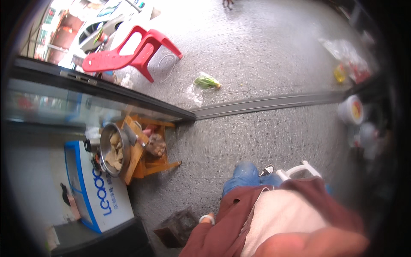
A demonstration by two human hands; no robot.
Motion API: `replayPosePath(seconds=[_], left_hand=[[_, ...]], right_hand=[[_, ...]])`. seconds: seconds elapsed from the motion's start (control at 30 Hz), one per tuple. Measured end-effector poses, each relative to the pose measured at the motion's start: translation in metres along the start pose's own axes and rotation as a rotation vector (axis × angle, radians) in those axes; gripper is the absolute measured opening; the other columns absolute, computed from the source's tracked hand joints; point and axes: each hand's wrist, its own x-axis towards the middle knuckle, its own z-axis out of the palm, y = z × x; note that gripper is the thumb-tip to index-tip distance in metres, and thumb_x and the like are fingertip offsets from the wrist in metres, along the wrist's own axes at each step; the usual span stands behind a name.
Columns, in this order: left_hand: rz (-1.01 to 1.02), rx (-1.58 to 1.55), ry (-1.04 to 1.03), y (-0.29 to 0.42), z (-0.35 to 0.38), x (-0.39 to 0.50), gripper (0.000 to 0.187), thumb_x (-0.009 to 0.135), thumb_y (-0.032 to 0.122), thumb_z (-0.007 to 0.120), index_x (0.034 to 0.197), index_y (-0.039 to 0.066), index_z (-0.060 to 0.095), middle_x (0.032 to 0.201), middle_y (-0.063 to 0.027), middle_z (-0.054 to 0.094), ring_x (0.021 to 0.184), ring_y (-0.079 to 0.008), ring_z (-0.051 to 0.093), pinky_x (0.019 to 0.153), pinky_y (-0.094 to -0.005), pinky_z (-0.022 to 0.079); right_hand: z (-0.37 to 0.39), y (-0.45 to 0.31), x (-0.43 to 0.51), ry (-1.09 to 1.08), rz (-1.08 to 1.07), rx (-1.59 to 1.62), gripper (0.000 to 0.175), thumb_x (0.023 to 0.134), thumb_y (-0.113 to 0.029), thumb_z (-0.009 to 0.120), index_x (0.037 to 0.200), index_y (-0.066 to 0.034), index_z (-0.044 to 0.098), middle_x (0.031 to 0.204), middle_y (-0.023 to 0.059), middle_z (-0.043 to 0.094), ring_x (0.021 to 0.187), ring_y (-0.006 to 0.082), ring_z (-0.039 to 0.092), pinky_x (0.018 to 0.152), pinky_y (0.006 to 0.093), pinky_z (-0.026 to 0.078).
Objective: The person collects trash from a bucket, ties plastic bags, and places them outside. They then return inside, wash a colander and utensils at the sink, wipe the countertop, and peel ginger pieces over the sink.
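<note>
My left hand [210, 216] hangs low beside my maroon jacket, with a white bangle around the wrist; its fingers are mostly hidden. A blurred patch of bare skin [308, 242] fills the bottom edge, very near the camera; whether it is my right hand cannot be told. To the left, a metal bowl [126, 154] holding pale beige food pieces [115, 155] rests on a small wooden table [136, 163]. A cleaver [133, 136] lies beside the bowl, and a clear bag of brownish food [156, 146] is next to it.
A white plastic stool [295, 168] is by my legs. A dark crate [176, 226] stands near my left hand. Past the metal door track [269, 102] lie bagged green vegetables [207, 82] and a red plastic chair [141, 53]. A glass door frame [106, 88] and white tub [351, 110] flank the opening.
</note>
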Motion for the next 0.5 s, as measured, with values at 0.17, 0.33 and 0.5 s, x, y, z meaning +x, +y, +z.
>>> replayPosePath(seconds=[0.17, 0.33, 0.5], left_hand=[[0.146, 0.021, 0.490, 0.071, -0.089, 0.024, 0.048, 0.090, 0.036, 0.033, 0.116, 0.004, 0.057, 0.125, -0.0204, 0.050, 0.117, -0.0361, 0.047, 0.099, -0.0436, 0.037], [0.264, -0.551, 0.690, 0.168, -0.239, 0.022, 0.047, 0.087, 0.041, 0.039, 0.118, 0.010, 0.057, 0.123, -0.0182, 0.053, 0.116, -0.0344, 0.049, 0.099, -0.0418, 0.037], [0.519, -0.052, 0.499, 0.268, -0.350, -0.011, 0.051, 0.086, 0.042, 0.044, 0.127, 0.013, 0.049, 0.134, -0.0182, 0.043, 0.123, -0.0372, 0.040, 0.104, -0.0406, 0.033]], right_hand=[[-0.120, -0.097, 0.064, -0.101, -0.099, -0.153, 0.037, 0.077, -0.021, 0.063, 0.110, -0.0056, 0.063, 0.107, 0.0184, 0.063, 0.107, 0.0293, 0.058, 0.093, 0.0372, 0.044], [-0.158, -0.234, 0.105, -0.074, -0.245, -0.182, 0.039, 0.074, -0.021, 0.063, 0.110, -0.0052, 0.063, 0.102, 0.0169, 0.065, 0.103, 0.0306, 0.060, 0.092, 0.0386, 0.045], [-0.169, -0.409, 0.129, -0.208, -0.431, -0.314, 0.038, 0.073, -0.020, 0.060, 0.110, -0.0135, 0.064, 0.102, 0.0180, 0.064, 0.098, 0.0323, 0.060, 0.088, 0.0415, 0.046]])
